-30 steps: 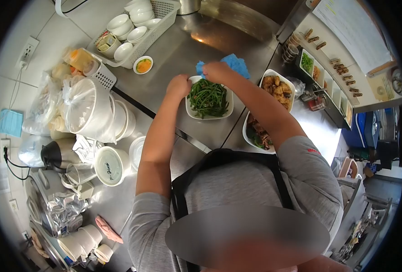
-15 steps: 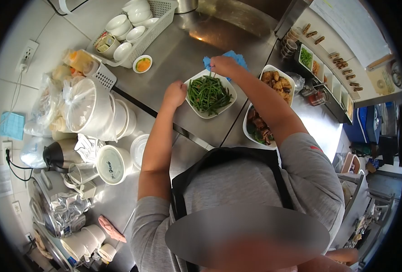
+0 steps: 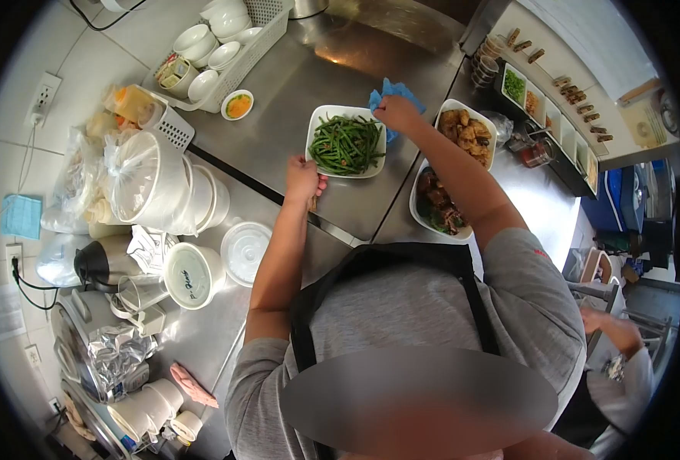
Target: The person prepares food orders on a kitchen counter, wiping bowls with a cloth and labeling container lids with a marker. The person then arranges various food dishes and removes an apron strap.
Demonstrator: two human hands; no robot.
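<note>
A white square dish of cooked green beans rests on the steel counter. My left hand is at the dish's near left corner with its fingers curled in. A small tan end shows below that hand; I cannot make out what it is. Beyond the dish's right side, my right hand is closed on a crumpled blue cloth, part of which hangs beside the rim. Under my right forearm stand a white dish with browned fried pieces and another with dark glazed meat and greens.
A grey basket of white bowls stands at the back left, near a small bowl of orange sauce. Tubs and bags crowd the left. A garnish tray lines the right. Another person is at the lower right.
The bean dish now appears slightly further up and left. My left hand has slid down to its near corner; my right hand has moved right with the cloth. Another person has appeared at lower right.
</note>
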